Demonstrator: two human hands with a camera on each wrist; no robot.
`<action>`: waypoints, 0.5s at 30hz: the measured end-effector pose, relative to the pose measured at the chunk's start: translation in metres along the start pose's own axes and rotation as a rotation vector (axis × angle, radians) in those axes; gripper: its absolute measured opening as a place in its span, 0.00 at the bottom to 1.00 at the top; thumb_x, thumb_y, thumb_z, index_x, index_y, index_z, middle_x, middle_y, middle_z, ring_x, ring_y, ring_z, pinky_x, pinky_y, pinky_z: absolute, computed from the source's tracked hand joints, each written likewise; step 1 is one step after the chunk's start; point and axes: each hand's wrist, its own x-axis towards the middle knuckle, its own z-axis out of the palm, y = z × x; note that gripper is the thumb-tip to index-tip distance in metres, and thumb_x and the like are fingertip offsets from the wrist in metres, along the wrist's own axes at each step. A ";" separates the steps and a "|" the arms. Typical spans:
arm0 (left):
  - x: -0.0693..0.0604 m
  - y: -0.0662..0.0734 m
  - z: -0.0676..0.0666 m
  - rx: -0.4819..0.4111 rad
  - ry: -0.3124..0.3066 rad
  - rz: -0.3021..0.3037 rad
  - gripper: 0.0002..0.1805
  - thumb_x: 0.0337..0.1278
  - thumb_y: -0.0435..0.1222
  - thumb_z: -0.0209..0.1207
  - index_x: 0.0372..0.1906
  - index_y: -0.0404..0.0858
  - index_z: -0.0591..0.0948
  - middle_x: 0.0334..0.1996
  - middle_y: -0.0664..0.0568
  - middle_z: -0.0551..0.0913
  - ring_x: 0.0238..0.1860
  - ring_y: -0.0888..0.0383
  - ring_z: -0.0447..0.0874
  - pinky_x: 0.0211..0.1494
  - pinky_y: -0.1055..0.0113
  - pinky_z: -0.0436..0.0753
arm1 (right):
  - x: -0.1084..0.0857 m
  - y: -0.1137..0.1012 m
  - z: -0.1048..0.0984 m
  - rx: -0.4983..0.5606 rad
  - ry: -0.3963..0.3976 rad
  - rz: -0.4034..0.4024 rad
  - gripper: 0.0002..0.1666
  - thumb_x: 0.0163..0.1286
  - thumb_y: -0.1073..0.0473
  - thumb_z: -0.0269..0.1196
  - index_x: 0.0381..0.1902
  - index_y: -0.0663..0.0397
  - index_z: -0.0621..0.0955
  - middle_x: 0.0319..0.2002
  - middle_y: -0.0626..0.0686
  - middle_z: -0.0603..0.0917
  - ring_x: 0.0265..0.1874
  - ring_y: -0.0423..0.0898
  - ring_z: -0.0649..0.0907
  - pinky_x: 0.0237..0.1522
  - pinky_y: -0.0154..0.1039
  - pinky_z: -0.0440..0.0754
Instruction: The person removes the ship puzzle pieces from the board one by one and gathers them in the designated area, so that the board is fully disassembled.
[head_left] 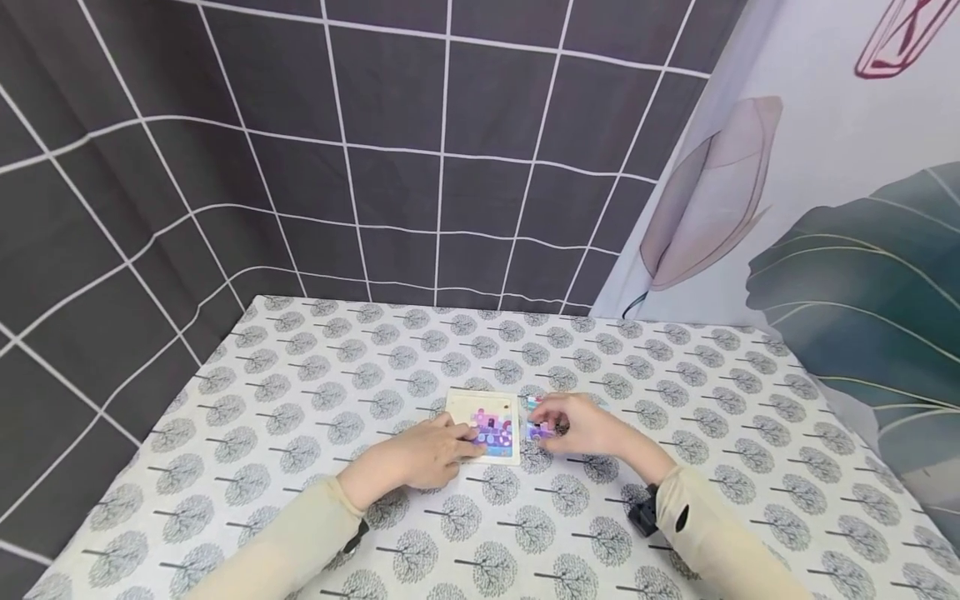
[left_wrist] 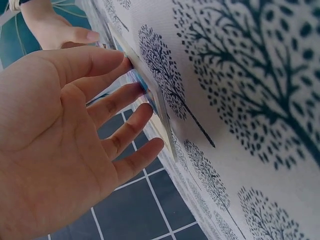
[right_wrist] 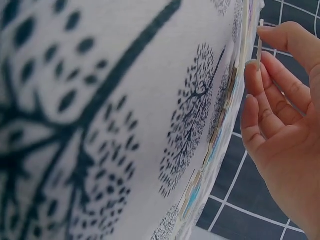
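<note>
A jigsaw puzzle board (head_left: 460, 408) with a cream frame lies on the table, partly filled with pink, purple and blue pieces (head_left: 491, 421). Over its lower left part rests my left hand (head_left: 427, 454), its fingertips at the pieces; in the left wrist view the fingers are loosely extended along the board edge (left_wrist: 162, 120). Just right of the board, my right hand (head_left: 587, 423) pinches a thin puzzle piece (right_wrist: 260, 45) between thumb and fingers, held on edge above the table. The picture side of that piece is hard to make out.
Loose puzzle pieces (right_wrist: 192, 192) lie flat on the table by the right hand. A white tablecloth (head_left: 330, 392) with grey tree prints covers the table. Behind hangs a dark gridded curtain (head_left: 390, 192), and a leaf-print curtain (head_left: 697, 208) is at the right.
</note>
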 end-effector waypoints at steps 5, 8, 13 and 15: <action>0.000 0.000 -0.001 0.003 0.009 0.007 0.24 0.60 0.37 0.52 0.64 0.49 0.72 0.66 0.53 0.68 0.45 0.61 0.66 0.51 0.68 0.73 | -0.002 0.001 -0.001 0.003 -0.005 0.003 0.19 0.52 0.60 0.68 0.44 0.58 0.81 0.34 0.45 0.82 0.32 0.38 0.78 0.36 0.31 0.81; -0.002 0.002 -0.002 -0.012 0.013 -0.002 0.24 0.61 0.37 0.52 0.63 0.48 0.72 0.65 0.53 0.68 0.44 0.61 0.66 0.50 0.68 0.74 | -0.002 0.000 0.000 -0.019 -0.016 0.009 0.18 0.53 0.61 0.68 0.44 0.58 0.81 0.34 0.45 0.82 0.31 0.36 0.78 0.36 0.30 0.80; -0.003 0.004 -0.003 -0.013 0.001 -0.018 0.23 0.62 0.37 0.51 0.64 0.48 0.72 0.66 0.52 0.68 0.42 0.62 0.64 0.49 0.70 0.74 | -0.003 -0.002 0.001 -0.035 -0.034 0.023 0.18 0.51 0.62 0.68 0.43 0.58 0.82 0.32 0.44 0.81 0.30 0.36 0.77 0.34 0.29 0.79; -0.003 0.004 -0.002 -0.017 -0.005 -0.025 0.23 0.63 0.38 0.51 0.64 0.48 0.72 0.66 0.53 0.68 0.41 0.63 0.64 0.47 0.70 0.73 | -0.003 -0.002 0.001 -0.035 -0.038 0.027 0.18 0.51 0.62 0.68 0.42 0.58 0.82 0.32 0.44 0.81 0.29 0.36 0.77 0.33 0.29 0.79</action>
